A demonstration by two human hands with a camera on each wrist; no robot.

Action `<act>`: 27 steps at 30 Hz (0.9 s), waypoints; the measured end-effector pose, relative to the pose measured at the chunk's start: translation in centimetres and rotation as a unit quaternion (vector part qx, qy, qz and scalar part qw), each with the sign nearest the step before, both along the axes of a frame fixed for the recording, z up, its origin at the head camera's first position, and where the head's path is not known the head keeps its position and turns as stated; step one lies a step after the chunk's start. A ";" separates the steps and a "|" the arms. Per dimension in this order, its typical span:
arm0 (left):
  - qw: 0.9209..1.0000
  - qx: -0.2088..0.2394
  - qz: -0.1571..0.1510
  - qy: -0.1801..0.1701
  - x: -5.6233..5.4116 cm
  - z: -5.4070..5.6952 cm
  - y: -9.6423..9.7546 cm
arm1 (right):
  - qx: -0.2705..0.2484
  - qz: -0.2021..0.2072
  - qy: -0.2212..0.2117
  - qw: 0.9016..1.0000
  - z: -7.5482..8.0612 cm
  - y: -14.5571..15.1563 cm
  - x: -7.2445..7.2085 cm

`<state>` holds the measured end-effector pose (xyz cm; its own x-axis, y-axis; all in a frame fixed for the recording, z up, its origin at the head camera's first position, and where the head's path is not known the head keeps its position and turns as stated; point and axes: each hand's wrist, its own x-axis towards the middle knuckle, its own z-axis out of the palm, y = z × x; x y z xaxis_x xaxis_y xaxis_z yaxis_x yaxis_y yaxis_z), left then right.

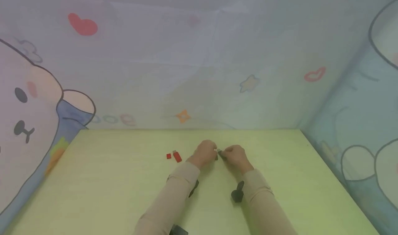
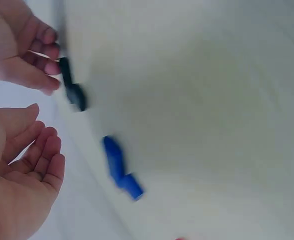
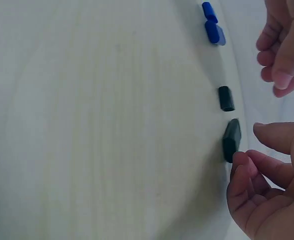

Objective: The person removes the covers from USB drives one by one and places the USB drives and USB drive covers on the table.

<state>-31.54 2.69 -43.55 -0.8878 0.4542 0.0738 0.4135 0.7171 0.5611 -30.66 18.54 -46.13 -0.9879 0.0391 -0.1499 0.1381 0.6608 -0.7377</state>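
A black USB drive (image 3: 231,141) lies on the table, and its black cap (image 3: 226,98) sits just apart from it. My right hand (image 1: 237,156) is at the drive, with a fingertip right at its end and the thumb apart from it in the right wrist view. The left hand (image 1: 206,153) hovers near the cap with loosely bent fingers and nothing in them; its thumb stands away from the fingers in the left wrist view. Between the hands and the red pieces lie a blue USB drive (image 2: 115,156) and its blue cap (image 2: 132,187), hidden behind the left hand in the head view.
Left of the hands, a red USB drive (image 1: 177,157) rests beside its red cap (image 1: 169,156). The pale yellow table (image 1: 109,183) ends at a cloth backdrop (image 1: 149,72) printed with cartoon figures, which also rises along both sides.
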 end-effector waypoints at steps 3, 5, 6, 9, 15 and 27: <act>1.000 0.011 -0.023 0.002 0.3 1.8 -0.4 | 0.009 0.005 0.009 1.000 0.8 0.3 -0.1; 0.999 0.011 -0.035 -0.007 0.5 3.1 -0.8 | 0.021 0.016 0.022 0.999 1.6 0.6 -0.1; 0.999 0.009 -0.040 -0.010 0.7 3.8 -1.0 | 0.021 0.024 0.027 0.999 2.1 0.8 0.0; 0.998 0.001 -0.056 -0.007 1.2 5.9 -1.9 | 0.024 0.047 0.050 0.997 3.7 1.2 0.3; 0.996 -0.013 -0.087 0.022 2.7 9.4 -4.6 | 0.036 0.083 0.091 0.992 7.4 1.6 1.8; 0.990 -0.023 -0.115 0.082 6.7 14.0 -10.0 | 0.056 0.171 0.170 0.969 13.6 -0.8 6.0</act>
